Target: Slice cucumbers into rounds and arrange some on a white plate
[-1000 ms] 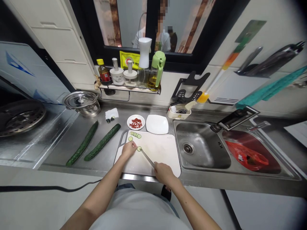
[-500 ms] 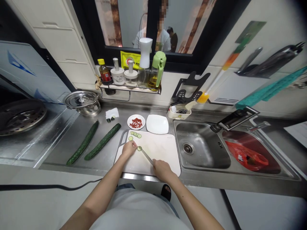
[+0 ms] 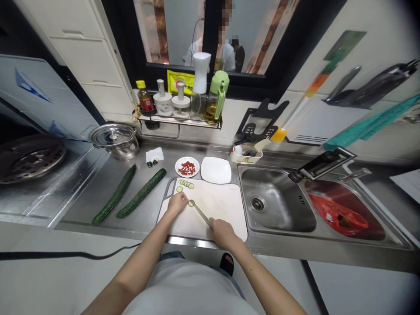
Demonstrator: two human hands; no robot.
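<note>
My right hand (image 3: 223,232) is closed around the handle of a knife (image 3: 202,215), whose blade points up and left across the white cutting board (image 3: 223,201). A round cucumber slice (image 3: 191,203) is at the blade's tip. Close beside that slice, my left hand (image 3: 177,203) has its fingers drawn together in a pinch; what is between them is too small to make out. Farther up the board lie a row of overlapping cucumber slices (image 3: 186,184) and one single slice (image 3: 179,189). Two whole cucumbers (image 3: 141,193) (image 3: 114,194) rest on the steel counter to the left.
Behind the board stand a plate of chopped red pieces (image 3: 187,168) and a white plate (image 3: 215,170). A sink (image 3: 278,201) is on the right, with a red plastic bag (image 3: 339,216) in its second basin. A lidded pot (image 3: 114,140) and a condiment rack (image 3: 180,120) are farther back.
The view has shifted very slightly. Both hands, the knife and the slices keep practically the same places on the board.
</note>
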